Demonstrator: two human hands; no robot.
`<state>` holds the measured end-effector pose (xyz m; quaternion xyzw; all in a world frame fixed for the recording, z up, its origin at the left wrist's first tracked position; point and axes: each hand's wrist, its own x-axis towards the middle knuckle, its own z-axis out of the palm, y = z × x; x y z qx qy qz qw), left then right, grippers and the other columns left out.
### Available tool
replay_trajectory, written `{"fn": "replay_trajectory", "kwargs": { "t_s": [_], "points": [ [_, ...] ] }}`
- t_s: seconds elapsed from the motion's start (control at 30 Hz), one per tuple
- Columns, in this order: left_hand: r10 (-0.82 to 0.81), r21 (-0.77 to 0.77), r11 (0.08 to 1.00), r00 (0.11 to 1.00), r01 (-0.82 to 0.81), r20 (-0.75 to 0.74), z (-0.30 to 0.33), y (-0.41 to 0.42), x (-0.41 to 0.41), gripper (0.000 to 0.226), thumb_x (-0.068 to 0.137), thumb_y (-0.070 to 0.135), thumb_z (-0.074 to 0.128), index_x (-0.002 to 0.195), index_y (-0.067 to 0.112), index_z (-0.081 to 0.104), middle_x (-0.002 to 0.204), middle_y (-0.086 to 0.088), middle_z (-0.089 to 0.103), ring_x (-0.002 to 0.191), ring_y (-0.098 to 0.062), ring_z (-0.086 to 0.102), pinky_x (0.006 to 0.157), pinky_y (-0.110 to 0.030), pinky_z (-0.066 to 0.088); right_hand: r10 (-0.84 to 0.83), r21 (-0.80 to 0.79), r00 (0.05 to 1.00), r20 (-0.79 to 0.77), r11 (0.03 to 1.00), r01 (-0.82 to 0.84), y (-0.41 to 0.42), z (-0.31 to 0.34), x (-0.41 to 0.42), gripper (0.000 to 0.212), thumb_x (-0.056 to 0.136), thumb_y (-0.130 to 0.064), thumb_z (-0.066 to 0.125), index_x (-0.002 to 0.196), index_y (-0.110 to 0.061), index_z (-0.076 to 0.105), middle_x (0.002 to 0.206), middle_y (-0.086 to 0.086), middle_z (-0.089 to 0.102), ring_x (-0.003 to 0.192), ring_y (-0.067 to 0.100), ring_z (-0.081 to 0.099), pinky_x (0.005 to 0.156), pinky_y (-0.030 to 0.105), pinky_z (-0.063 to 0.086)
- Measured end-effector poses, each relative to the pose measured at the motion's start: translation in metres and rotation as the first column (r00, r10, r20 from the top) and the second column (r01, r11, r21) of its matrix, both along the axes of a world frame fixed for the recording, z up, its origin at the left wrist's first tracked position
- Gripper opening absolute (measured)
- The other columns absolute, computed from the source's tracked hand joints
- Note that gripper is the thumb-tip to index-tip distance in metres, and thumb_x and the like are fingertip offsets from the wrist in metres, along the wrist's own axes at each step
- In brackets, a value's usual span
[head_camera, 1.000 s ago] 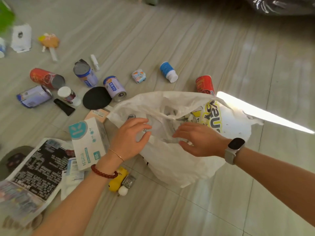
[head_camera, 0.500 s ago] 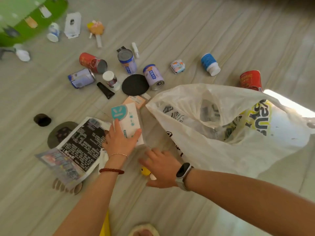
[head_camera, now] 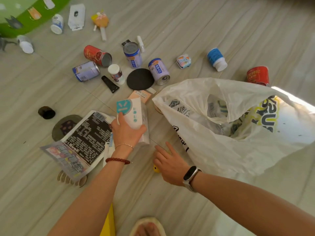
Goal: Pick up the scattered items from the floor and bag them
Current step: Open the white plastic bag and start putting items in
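A white plastic bag [head_camera: 226, 133] lies open on the floor at the right, with items inside. My left hand [head_camera: 127, 132] grips a white box with a teal face logo [head_camera: 134, 111], tilted up off the floor. My right hand [head_camera: 167, 161] rests low over a small yellow toy [head_camera: 156, 168], fingers spread, mostly covering it. Whether it grips the toy cannot be told. Cans, bottles and small packs lie scattered further out.
Beyond the hands lie a black disc [head_camera: 140, 79], purple cans [head_camera: 159, 71], red cans [head_camera: 97, 55], a blue-and-white bottle [head_camera: 216, 59] and a black tube [head_camera: 110, 83]. A printed leaflet [head_camera: 81, 142] lies at the left. My sandalled foot [head_camera: 147, 227] is at the bottom.
Both hands left the bag's mouth. The left hand moved to the white box and took hold of it. The right hand dropped to the yellow toy beside the bag.
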<state>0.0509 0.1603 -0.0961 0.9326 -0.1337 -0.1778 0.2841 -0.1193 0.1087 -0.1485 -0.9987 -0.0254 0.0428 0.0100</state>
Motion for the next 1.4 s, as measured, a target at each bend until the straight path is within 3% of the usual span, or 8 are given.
{"fn": "replay_trajectory", "kwargs": {
  "t_s": [0.23,0.47,0.73,0.97,1.1,1.2,1.27,1.4],
  "points": [
    [0.014,-0.202,0.979,0.999,-0.008,0.029,0.028,0.019,-0.009,0.066,0.063,0.031,0.072,0.120,0.013,0.042,0.123,-0.013,0.043,0.117,-0.024,0.039,0.094,-0.030,0.040,0.119,0.228,0.988,0.102,0.964,-0.140,-0.008,0.014,-0.004,0.019,0.074,-0.027,0.062,0.089,-0.015,0.060,0.091,0.000,0.068,0.114,0.020,0.058,0.099,0.045,0.046],
    [-0.022,-0.499,0.867,0.999,-0.002,-0.043,0.076,0.025,-0.006,0.082,0.063,0.042,0.069,0.135,0.040,0.028,0.140,-0.002,0.038,0.126,-0.023,0.044,0.095,-0.053,0.046,-0.437,0.877,0.898,-0.045,0.414,0.245,-0.045,0.113,-0.037,0.038,0.074,-0.051,0.051,0.107,-0.031,0.053,0.096,-0.013,0.059,0.089,0.002,0.053,0.080,0.019,0.045],
    [-0.608,-0.582,0.660,0.792,0.475,-0.044,0.135,-0.033,-0.050,0.088,0.051,0.045,0.061,0.133,0.029,0.033,0.127,0.012,0.046,0.112,0.012,0.047,0.084,-0.004,0.044,-0.913,0.861,0.405,0.042,0.239,0.449,-0.149,0.160,-0.105,0.019,0.081,-0.043,0.058,0.091,-0.027,0.054,0.081,-0.006,0.059,0.075,0.002,0.057,0.068,0.020,0.048],
    [-0.852,-0.116,0.521,0.523,0.845,-0.017,0.110,-0.066,-0.099,0.103,0.048,0.064,0.049,0.142,0.029,0.022,0.140,0.011,0.029,0.124,-0.005,0.037,0.105,-0.031,0.038,-0.910,0.574,0.339,-0.239,0.150,0.805,-0.202,0.114,-0.117,0.028,0.087,-0.029,0.058,0.064,-0.016,0.049,0.073,0.005,0.054,0.074,0.023,0.047,0.057,0.026,0.033],
    [-0.821,0.020,0.570,0.570,0.821,0.011,0.104,-0.080,-0.107,0.110,0.044,0.069,0.040,0.143,0.029,0.016,0.142,0.008,0.027,0.122,-0.009,0.039,0.100,-0.031,0.040,-0.852,0.476,0.479,-0.209,0.339,0.811,-0.189,0.102,-0.121,0.031,0.091,-0.030,0.050,0.115,-0.013,0.058,0.117,0.011,0.062,0.109,0.029,0.055,0.092,0.036,0.043],
    [-0.751,0.014,0.660,0.659,0.751,0.054,0.097,-0.099,-0.100,0.111,0.045,0.070,0.042,0.143,0.025,0.017,0.140,0.002,0.030,0.122,-0.016,0.041,0.098,-0.037,0.042,-0.619,0.301,0.698,-0.360,0.631,0.715,-0.163,0.090,-0.140,0.062,0.092,-0.046,0.043,0.143,-0.018,0.024,0.139,0.003,0.047,0.135,0.019,0.033,0.116,0.040,0.015],
    [-0.723,0.032,0.690,0.687,0.723,0.073,0.092,-0.117,-0.097,0.106,0.053,0.065,0.053,0.143,0.023,0.016,0.140,-0.001,0.030,0.123,-0.020,0.040,0.099,-0.037,0.040,-0.525,0.256,0.735,-0.430,0.710,0.656,-0.155,0.087,-0.149,0.059,0.092,-0.047,0.042,0.142,-0.021,0.027,0.132,0.003,0.053,0.132,0.018,0.036,0.118,0.045,0.006],
    [-0.757,0.181,0.654,0.629,0.735,0.178,0.075,-0.147,-0.102,0.097,0.068,0.053,0.065,0.143,0.021,0.012,0.142,-0.009,0.026,0.122,-0.029,0.038,0.098,-0.041,0.039,-0.342,0.230,0.932,0.123,0.923,0.308,-0.145,0.083,-0.157,0.020,0.088,-0.033,0.044,0.102,-0.025,0.056,0.082,-0.002,0.063,0.085,0.017,0.051,0.096,0.039,0.040]
  ]
}}
